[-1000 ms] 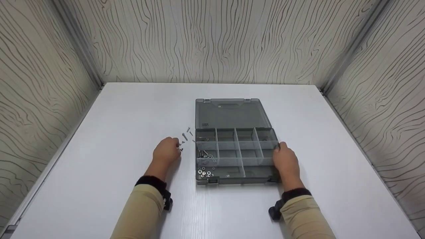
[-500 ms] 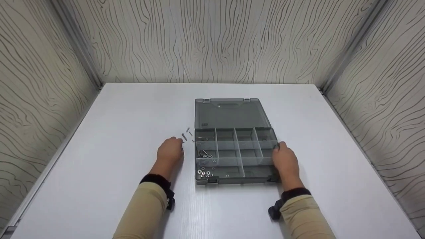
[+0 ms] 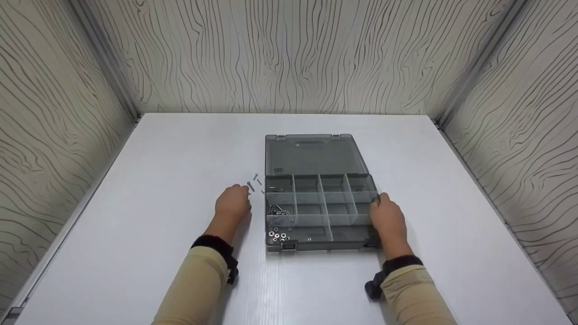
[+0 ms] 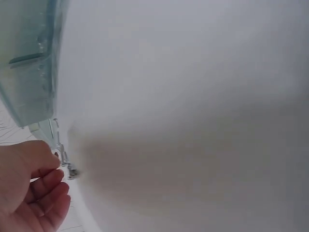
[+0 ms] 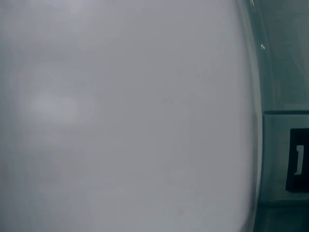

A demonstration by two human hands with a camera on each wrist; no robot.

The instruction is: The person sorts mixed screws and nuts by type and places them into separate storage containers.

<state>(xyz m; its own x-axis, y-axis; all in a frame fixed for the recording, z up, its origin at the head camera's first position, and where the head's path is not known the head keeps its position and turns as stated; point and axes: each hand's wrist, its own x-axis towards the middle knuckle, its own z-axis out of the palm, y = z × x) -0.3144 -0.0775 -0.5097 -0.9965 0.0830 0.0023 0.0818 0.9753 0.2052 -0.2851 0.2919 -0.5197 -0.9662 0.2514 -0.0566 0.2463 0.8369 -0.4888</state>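
Note:
A grey translucent compartment box (image 3: 298, 246) lies with its lid (image 3: 316, 158) folded back. My right hand (image 3: 389, 220) grips its right side, thumb over the rim; in the right wrist view only the box's front latch (image 5: 298, 159) and wall show, not the hand. Left of the box, my left hand (image 3: 232, 203) is low at the table among loose screws (image 3: 250, 186). The left wrist view has its fingers (image 4: 48, 186) curled, thumb near the index finger, screws (image 4: 72, 171) right at the tips. Whether one is pinched cannot be made out.
Inside the box, screws (image 3: 281, 212) fill part of a left compartment and nuts (image 3: 277, 235) lie in the front left one. Clear dividers (image 3: 327, 221) separate the compartments. A white table (image 3: 180, 153) is enclosed by wood-patterned panels (image 3: 289, 58).
My left hand has shifted slightly right, toward the box, and now covers the small pieces that showed by its fingertips. My right hand keeps its grip on the box.

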